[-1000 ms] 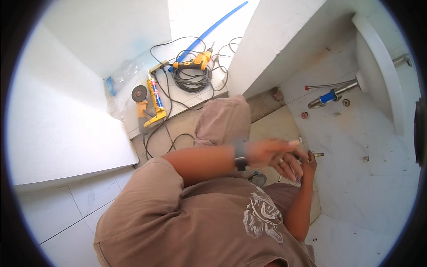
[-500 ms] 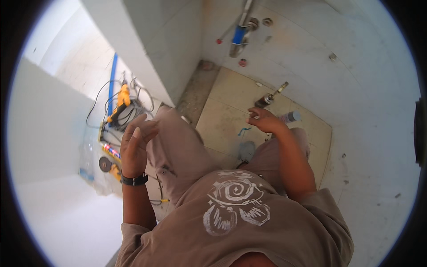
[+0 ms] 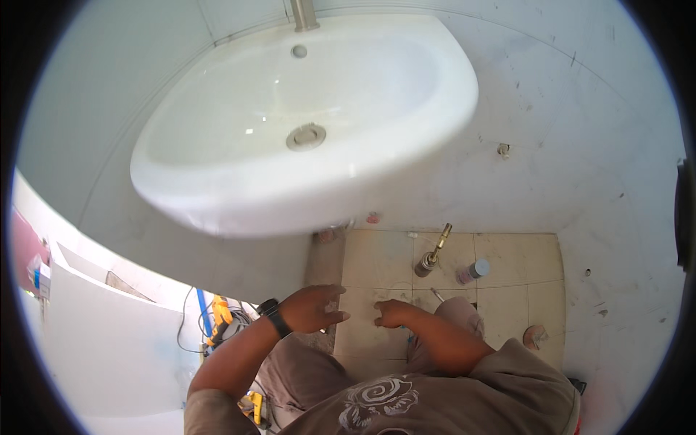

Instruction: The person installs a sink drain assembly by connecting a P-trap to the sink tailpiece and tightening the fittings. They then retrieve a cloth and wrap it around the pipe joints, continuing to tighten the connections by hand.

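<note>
Fingers [image 3: 335, 317] of the left hand [image 3: 310, 308] spread apart from the thumb, and I see them with nothing in their grip. Across a gap, the right hand [image 3: 397, 315] faces them with its fingers partly curled; I cannot tell from my camera whether they pinch anything small. Both hang over the floor [image 3: 449, 283], below the white washbasin [image 3: 239, 206]. In its bowl I make out a round metal drain [image 3: 306, 136] low down and an overflow hole [image 3: 299, 51] beneath the tap [image 3: 304, 16]. Beyond the right hand, a dark canister [image 3: 424, 267] with a brass-coloured stem is on the tiles, near a can [image 3: 473, 271] with a grey cap. What either contains, I cannot see. Off to the left of the left forearm lie a yellow power drill [image 3: 220, 317] and a blue pipe [image 3: 203, 310].
</note>
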`<control>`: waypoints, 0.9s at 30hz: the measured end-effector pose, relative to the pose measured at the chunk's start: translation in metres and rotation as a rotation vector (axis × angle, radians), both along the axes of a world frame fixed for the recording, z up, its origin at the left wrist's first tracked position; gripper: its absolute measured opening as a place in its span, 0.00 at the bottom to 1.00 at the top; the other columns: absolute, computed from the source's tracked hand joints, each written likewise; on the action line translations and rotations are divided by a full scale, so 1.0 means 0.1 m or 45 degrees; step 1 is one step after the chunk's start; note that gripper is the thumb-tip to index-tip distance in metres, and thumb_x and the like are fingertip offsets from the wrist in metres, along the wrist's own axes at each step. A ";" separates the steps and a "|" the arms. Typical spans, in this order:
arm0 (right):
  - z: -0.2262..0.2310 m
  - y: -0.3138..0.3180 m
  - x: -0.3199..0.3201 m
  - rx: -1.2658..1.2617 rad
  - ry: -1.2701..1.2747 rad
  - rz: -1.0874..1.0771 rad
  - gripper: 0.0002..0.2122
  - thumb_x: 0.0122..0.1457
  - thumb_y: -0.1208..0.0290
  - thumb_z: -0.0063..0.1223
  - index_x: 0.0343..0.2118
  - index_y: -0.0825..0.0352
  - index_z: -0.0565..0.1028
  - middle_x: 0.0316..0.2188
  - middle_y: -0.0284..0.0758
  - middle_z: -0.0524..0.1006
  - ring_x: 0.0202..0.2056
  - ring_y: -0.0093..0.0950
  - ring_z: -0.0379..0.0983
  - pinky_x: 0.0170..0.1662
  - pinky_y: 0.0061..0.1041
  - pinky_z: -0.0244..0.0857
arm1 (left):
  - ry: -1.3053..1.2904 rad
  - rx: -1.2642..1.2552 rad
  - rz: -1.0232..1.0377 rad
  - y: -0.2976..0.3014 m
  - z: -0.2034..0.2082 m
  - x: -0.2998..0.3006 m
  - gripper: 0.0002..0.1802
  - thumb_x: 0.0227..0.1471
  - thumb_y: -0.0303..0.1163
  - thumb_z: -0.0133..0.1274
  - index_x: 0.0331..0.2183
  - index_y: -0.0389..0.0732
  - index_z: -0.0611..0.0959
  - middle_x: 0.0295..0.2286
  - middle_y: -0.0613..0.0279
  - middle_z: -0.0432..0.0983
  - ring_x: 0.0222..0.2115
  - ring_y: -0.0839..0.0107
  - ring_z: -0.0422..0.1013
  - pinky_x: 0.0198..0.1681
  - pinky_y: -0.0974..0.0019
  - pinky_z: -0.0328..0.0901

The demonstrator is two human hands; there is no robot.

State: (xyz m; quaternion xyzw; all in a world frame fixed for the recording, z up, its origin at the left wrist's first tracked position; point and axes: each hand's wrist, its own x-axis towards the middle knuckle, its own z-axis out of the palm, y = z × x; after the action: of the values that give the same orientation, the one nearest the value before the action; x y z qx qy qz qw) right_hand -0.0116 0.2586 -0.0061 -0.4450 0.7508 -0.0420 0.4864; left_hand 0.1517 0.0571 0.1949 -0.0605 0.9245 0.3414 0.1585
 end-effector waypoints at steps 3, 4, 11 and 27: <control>0.06 -0.17 0.05 -0.102 -0.018 -0.048 0.32 0.60 0.52 0.57 0.63 0.66 0.66 0.61 0.49 0.70 0.61 0.46 0.67 0.62 0.39 0.61 | -0.008 -0.371 -0.170 -0.08 0.09 -0.39 0.35 0.58 0.53 0.55 0.56 0.35 0.76 0.44 0.44 0.79 0.44 0.56 0.77 0.48 0.58 0.71; 0.17 -0.23 0.06 -0.242 -0.002 -0.100 0.31 0.59 0.54 0.57 0.62 0.67 0.68 0.59 0.49 0.71 0.60 0.46 0.68 0.61 0.39 0.63 | -0.191 -0.254 -0.141 -0.07 0.13 -0.51 0.35 0.58 0.55 0.53 0.54 0.34 0.77 0.46 0.41 0.78 0.47 0.53 0.75 0.52 0.55 0.69; 1.87 -0.24 0.52 -0.918 0.103 1.149 0.29 0.58 0.55 0.60 0.60 0.65 0.70 0.54 0.48 0.77 0.56 0.45 0.73 0.60 0.39 0.65 | 0.000 0.240 0.639 0.69 0.71 0.15 0.32 0.60 0.56 0.49 0.48 0.35 0.82 0.42 0.39 0.80 0.46 0.47 0.76 0.53 0.51 0.67; 5.47 -1.51 1.83 -0.112 -0.432 0.835 0.37 0.58 0.60 0.62 0.68 0.67 0.59 0.55 0.51 0.75 0.54 0.43 0.75 0.57 0.37 0.68 | -0.107 0.475 1.771 0.99 3.12 2.91 0.24 0.58 0.49 0.56 0.37 0.34 0.84 0.35 0.44 0.82 0.38 0.51 0.77 0.44 0.54 0.70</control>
State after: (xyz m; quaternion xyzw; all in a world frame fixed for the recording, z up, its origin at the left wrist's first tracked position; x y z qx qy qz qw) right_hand 0.1718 0.1072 0.5405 -0.6691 0.4745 0.0109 0.5719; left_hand 0.4426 0.1556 0.5070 -0.6202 0.5913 0.5128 -0.0523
